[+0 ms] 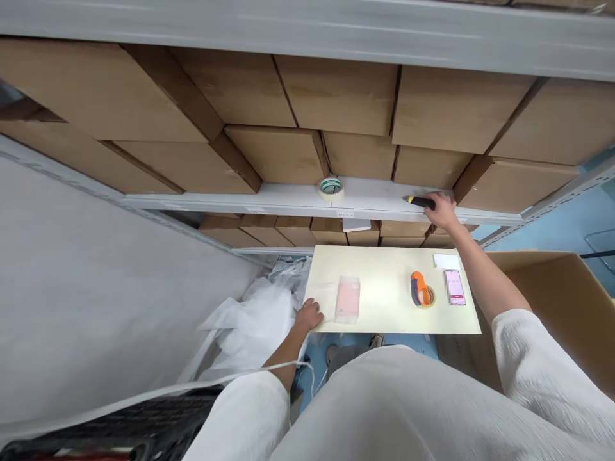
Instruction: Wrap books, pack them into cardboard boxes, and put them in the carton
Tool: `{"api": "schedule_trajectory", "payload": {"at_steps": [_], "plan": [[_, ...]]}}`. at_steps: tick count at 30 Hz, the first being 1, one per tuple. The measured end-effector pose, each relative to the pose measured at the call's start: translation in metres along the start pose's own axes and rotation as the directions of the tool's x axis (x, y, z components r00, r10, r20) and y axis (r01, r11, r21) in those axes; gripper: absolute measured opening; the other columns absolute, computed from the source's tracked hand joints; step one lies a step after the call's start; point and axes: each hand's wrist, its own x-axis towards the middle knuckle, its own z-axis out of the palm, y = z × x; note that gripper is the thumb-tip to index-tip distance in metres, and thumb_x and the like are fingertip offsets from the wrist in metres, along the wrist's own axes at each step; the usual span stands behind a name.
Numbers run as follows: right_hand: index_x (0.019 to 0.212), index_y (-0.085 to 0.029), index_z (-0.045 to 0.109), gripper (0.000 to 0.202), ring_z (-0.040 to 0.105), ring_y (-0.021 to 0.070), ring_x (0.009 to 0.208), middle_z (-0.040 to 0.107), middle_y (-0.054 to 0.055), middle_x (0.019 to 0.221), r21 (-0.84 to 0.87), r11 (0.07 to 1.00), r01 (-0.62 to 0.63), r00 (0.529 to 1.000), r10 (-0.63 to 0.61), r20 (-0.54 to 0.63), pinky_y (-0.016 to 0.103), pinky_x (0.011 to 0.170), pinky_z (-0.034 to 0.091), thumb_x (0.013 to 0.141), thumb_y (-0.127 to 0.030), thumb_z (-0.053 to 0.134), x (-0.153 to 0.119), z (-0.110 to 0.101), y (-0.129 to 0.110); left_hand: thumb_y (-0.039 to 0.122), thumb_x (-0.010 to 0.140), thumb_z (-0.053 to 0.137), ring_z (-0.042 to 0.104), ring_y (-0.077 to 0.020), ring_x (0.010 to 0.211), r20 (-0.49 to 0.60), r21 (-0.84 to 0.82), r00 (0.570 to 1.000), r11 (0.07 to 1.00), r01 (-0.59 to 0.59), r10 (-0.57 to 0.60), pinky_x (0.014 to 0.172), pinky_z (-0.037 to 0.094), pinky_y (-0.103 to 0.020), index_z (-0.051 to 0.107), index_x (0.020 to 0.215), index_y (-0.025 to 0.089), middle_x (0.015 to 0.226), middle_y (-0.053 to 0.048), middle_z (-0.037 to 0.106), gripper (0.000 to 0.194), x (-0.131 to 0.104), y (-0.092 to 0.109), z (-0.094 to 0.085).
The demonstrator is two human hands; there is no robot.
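Head view: right hand (442, 210) wrapped round a knife (421, 202) at the shelf (372, 195). Left hand (309, 314) near pink box (348, 299), grip unclear from here.

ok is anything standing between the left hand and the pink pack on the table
Only a thin, see-through film, lying on the table between the left hand and the pink pack. Nothing upright visibly blocks that gap; the orange tape dispenser sits beyond the pack, on its right.
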Motion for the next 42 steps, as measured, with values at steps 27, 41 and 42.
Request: {"api": "schedule_trajectory", "payload": {"at_steps": [27,41,42], "plan": [[0.146,-0.017,0.067,0.047,0.069,0.0232,0.112,0.067,0.014,0.14,0.155,0.958,-0.243,0.714,0.069,0.697,0.038,0.108,0.054,0.102,-0.015,0.05,-0.249,0.347,-0.252,0.006,0.1,0.047,0.064,-0.0266,0.13,-0.31,-0.411,0.899,0.809,-0.42,0.31,0.112,0.053,-0.038,0.059,0.147,0.022,0.153,-0.012,0.058,0.051,0.062,-0.028,-0.005],[0.114,-0.024,0.073,0.025,0.068,0.0244,0.101,0.061,0.012,0.131,0.011,0.943,-0.331,0.742,0.253,0.621,0.038,0.083,0.059,0.106,-0.029,0.05,-0.258,0.36,-0.26,0.017,0.109,0.046,0.064,-0.0252,0.109,-0.264,-0.415,0.929,0.839,-0.352,0.259,0.096,0.052,-0.036,0.068,0.113,0.022,0.124,-0.011,0.061,0.023,0.07,-0.04,0.0],[0.113,-0.024,0.072,0.025,0.067,0.0244,0.101,0.061,0.012,0.131,0.008,0.94,-0.34,0.744,0.264,0.614,0.037,0.082,0.059,0.107,-0.028,0.048,-0.258,0.36,-0.26,0.016,0.109,0.045,0.064,-0.025,0.107,-0.268,-0.416,0.931,0.841,-0.345,0.25,0.095,0.052,-0.036,0.067,0.112,0.022,0.123,-0.011,0.061,0.023,0.07,-0.042,-0.002]]}}
